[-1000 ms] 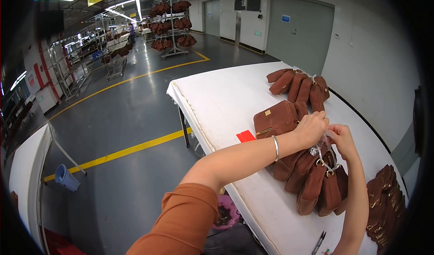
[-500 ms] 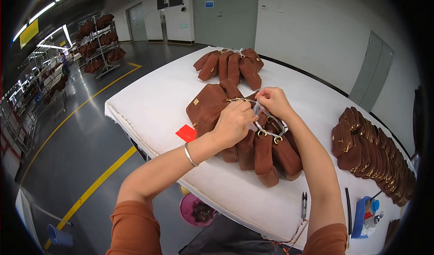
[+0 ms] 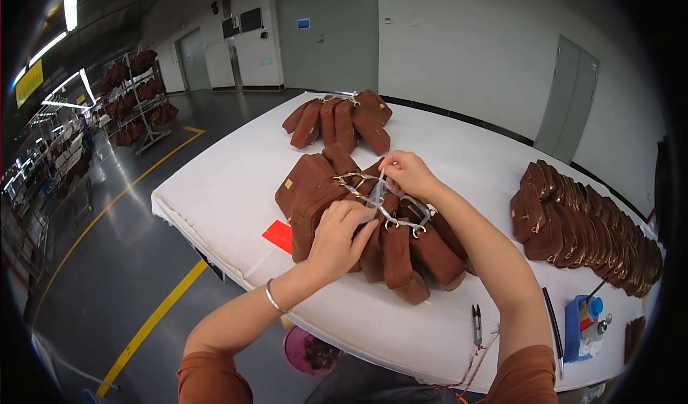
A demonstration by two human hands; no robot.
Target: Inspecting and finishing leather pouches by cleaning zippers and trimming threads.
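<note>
Translucent plastic strip (image 3: 379, 188) is pinched up by the right hand (image 3: 408, 175), likely clearing brown boxy bags (image 3: 438, 258); left hand (image 3: 337, 238), grip unclear.

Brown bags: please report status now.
Right hand pinches plastic strip. Left hand at bags, grip unclear. Bags bunched on table. Red card at left, clear of hands.

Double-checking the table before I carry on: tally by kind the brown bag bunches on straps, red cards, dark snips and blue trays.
Brown bag bunches on straps: 2
Red card: 1
Dark snips: 1
Blue tray: 1
Total: 5
</note>
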